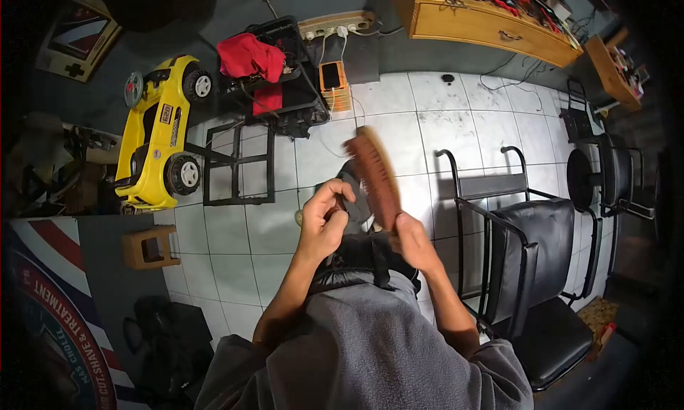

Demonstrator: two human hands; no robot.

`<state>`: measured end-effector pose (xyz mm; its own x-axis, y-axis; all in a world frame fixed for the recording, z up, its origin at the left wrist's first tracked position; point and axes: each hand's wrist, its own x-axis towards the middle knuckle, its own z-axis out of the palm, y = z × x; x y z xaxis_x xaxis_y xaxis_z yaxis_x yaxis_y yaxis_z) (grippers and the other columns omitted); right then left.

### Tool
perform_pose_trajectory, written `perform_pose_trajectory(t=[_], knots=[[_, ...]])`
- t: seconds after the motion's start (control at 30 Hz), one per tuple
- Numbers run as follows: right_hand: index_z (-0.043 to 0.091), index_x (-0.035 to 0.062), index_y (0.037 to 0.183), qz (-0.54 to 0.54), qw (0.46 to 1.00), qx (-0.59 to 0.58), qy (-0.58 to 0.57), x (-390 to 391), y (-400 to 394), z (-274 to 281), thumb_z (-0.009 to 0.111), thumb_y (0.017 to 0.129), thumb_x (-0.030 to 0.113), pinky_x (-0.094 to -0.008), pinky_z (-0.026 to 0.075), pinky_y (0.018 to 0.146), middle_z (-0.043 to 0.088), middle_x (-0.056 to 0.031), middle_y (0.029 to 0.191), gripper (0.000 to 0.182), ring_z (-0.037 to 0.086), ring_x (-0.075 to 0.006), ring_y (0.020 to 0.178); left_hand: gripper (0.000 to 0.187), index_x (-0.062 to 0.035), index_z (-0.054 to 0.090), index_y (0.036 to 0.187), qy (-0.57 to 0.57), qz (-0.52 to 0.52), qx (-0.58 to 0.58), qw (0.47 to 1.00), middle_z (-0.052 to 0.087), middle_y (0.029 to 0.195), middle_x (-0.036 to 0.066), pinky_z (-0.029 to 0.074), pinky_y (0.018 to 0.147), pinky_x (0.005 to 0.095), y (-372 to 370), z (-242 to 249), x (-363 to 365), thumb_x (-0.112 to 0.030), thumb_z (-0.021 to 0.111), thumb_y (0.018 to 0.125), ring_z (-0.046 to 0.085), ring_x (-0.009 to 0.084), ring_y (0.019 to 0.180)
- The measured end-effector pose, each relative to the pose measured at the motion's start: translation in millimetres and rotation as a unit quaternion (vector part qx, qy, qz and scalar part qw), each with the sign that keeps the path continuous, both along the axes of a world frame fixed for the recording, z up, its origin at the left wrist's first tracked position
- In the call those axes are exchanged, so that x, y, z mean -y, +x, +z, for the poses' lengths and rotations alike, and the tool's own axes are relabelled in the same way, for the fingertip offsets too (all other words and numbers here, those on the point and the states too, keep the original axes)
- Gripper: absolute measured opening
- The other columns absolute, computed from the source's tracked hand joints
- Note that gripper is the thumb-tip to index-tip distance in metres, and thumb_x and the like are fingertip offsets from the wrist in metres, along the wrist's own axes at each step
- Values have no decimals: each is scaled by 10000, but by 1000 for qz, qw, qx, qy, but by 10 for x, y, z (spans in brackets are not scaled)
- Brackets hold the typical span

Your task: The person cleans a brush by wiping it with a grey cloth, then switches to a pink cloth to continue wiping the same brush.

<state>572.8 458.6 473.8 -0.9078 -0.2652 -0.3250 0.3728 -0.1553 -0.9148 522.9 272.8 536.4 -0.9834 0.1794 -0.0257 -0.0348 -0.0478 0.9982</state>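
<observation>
My right hand grips the lower end of a long brush, its fingers wrapped round the near end. The brush has reddish-brown bristles facing left and a light tan back on the right. Its upper end is smeared by motion. To the left of the brush, apart from it, my left hand is loosely curled, fingers bent in toward the palm and thumb. Nothing shows between them. Both hands are in front of my waist, above my dark trousers.
A black padded chair stands close on my right. To the left are a yellow toy car, a small brown stool and a black metal frame. A black cart bears a red cloth. A wooden drawer counter holds tools.
</observation>
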Motion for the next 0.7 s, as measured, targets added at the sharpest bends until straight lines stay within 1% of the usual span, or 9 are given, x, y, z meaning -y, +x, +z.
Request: perform_pose_trajectory(t=[0.03,0.07,0.1,0.2,0.3,0.43,0.53,0.57,0.7], knots=[[515,1,907,23,995,-72,63,50,-26,12,310,988,375,-260,341,495,410,-21,610,434,395,-104,545,249,-21,521,879,-1,-3,0,1000,396,672,-60,240,506,161,-15,20,-11,106,377,721,316,-1,564],[527,-28,880,23,987,-115,111,95,-34,-170,335,979,365,-377,397,542,478,-115,614,449,491,-246,553,222,-18,515,838,28,1,-43,999,403,688,-46,251,530,166,-39,36,-24,112,378,722,332,15,591],[527,-28,880,21,987,-116,111,109,-23,-447,335,979,365,-377,397,542,478,-115,614,449,491,-246,553,200,-16,508,797,58,7,-85,995,410,703,-31,262,554,171,-55,48,-34,118,379,722,348,31,618],[562,-50,828,24,934,-97,344,-9,55,-969,356,964,361,-510,415,660,569,-305,747,479,548,-486,752,168,-30,470,717,66,-1,-93,994,411,706,-16,265,572,185,-80,33,42,120,398,742,349,53,631],[562,-51,833,57,874,23,482,-154,130,-1265,348,963,372,-511,423,673,568,-322,759,492,553,-496,783,177,-53,433,691,62,-20,-78,995,387,695,-20,253,560,188,-44,4,127,109,406,759,327,48,615],[545,-35,795,-13,927,-13,374,-285,92,-985,337,971,373,-466,437,596,595,-236,690,491,585,-409,646,181,-56,423,710,48,-27,-50,997,361,702,-23,245,569,186,-68,-16,166,118,379,733,309,51,626],[494,25,810,-105,990,80,40,-146,-9,-122,321,985,380,-257,342,469,447,15,661,432,398,-95,533,193,-49,428,734,47,-43,-42,997,358,730,-16,248,590,187,-92,-3,159,126,356,700,309,57,652],[498,28,867,-79,993,65,-54,-143,32,-182,314,987,366,-234,333,484,458,20,659,402,413,-92,555,206,-46,430,743,45,-52,-38,997,359,748,-10,252,603,189,-87,21,152,131,345,681,312,62,670],[524,-30,964,21,988,-142,63,154,-105,108,310,987,320,-319,432,711,550,-90,807,411,526,-192,747,240,-62,424,731,67,-70,-32,995,318,766,-17,215,646,199,-54,150,61,131,330,624,290,79,702]])
